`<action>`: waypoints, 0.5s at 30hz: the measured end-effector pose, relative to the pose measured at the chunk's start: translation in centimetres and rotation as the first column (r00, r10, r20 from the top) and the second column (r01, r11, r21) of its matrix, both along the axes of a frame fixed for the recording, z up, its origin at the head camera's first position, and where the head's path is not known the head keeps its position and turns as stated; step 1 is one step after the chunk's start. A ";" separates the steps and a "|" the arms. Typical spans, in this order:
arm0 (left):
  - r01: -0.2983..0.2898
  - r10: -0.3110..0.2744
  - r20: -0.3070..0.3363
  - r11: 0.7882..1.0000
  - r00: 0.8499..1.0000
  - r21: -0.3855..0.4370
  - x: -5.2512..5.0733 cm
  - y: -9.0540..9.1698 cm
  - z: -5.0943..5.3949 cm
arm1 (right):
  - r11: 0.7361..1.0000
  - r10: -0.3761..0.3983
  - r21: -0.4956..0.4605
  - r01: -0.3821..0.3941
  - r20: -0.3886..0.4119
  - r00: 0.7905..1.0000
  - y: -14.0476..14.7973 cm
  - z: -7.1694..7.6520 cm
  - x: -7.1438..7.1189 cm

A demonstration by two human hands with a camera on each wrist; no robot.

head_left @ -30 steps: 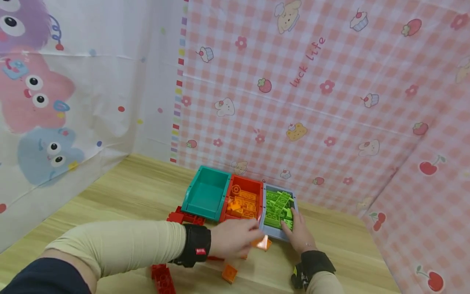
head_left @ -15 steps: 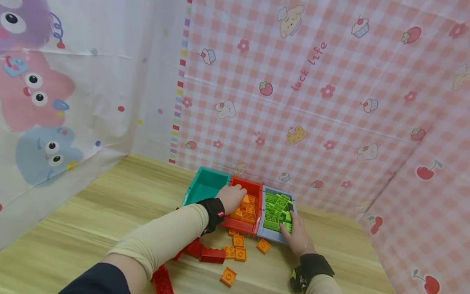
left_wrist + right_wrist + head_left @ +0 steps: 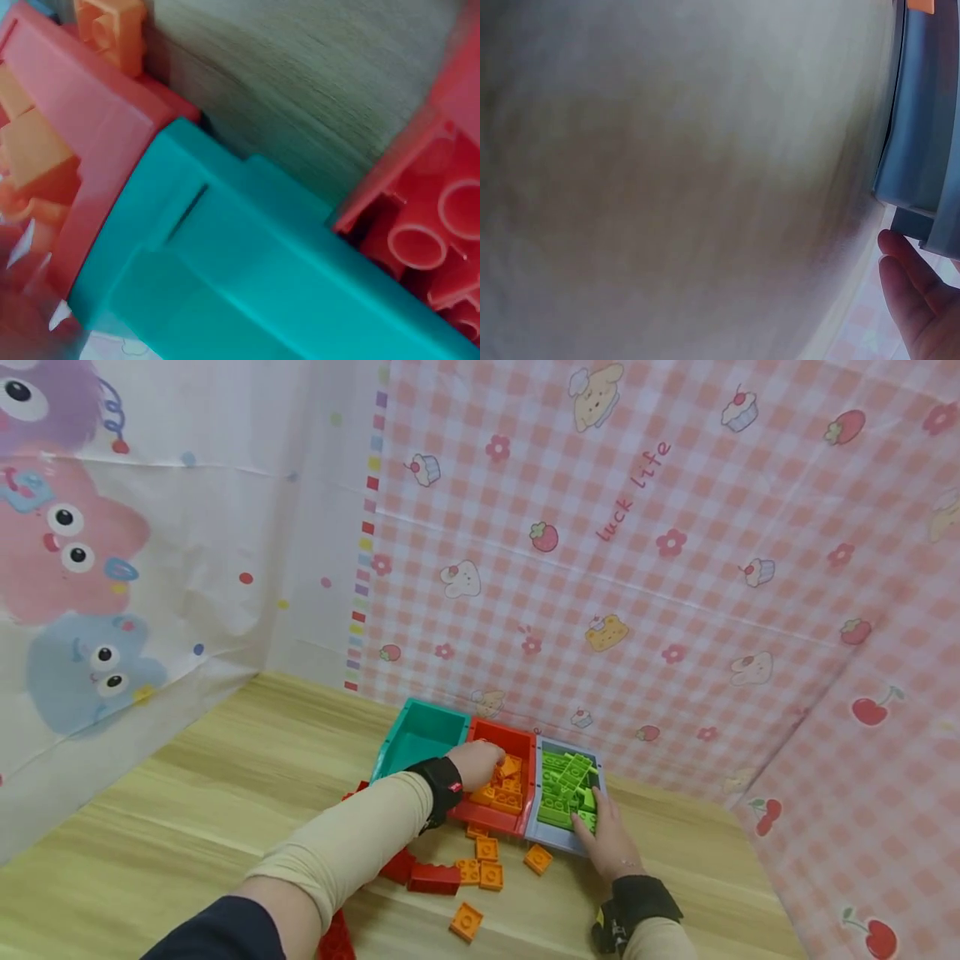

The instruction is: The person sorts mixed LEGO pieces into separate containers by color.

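In the head view my left hand (image 3: pixel 480 763) is over the red bin (image 3: pixel 491 817), its fingertips down beside the orange toy bricks (image 3: pixel 507 800) inside. Whether it holds a brick is hidden. The left wrist view catches only a blur of that hand (image 3: pixel 34 315) at the lower left, close to an orange brick (image 3: pixel 37 154). My right hand (image 3: pixel 611 839) straddles the front right corner of the grey bin (image 3: pixel 551 837), which holds green bricks (image 3: pixel 562 785). In the right wrist view its fairly straight fingers (image 3: pixel 904 289) lie against or close to the bin's outside.
A teal bin (image 3: pixel 420 739), without bricks in its visible part, adjoins the red one. Several loose orange bricks (image 3: pixel 491 875) lie in front on the wooden table (image 3: pixel 202 760). Red bricks (image 3: pixel 435 879) lie left of them. Printed cloths (image 3: pixel 637 568) hang behind the table.
My left hand moved from above the loose orange bricks up and back to the red bin, then shifted slightly there. My right hand has stayed at the grey bin.
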State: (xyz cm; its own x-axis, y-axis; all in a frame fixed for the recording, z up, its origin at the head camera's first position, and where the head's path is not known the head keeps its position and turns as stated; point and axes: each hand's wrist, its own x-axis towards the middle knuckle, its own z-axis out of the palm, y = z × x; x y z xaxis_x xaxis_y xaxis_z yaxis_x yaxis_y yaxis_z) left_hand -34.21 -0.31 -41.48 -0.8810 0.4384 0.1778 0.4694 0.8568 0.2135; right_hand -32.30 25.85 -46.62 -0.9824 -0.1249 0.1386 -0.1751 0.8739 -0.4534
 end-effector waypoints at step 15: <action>-0.025 0.038 -0.285 0.998 0.958 0.051 4.4 -5.4 1.6 | 1.000 0.009 0.029 -0.009 0.003 1.000 0.7 1.5 -0.5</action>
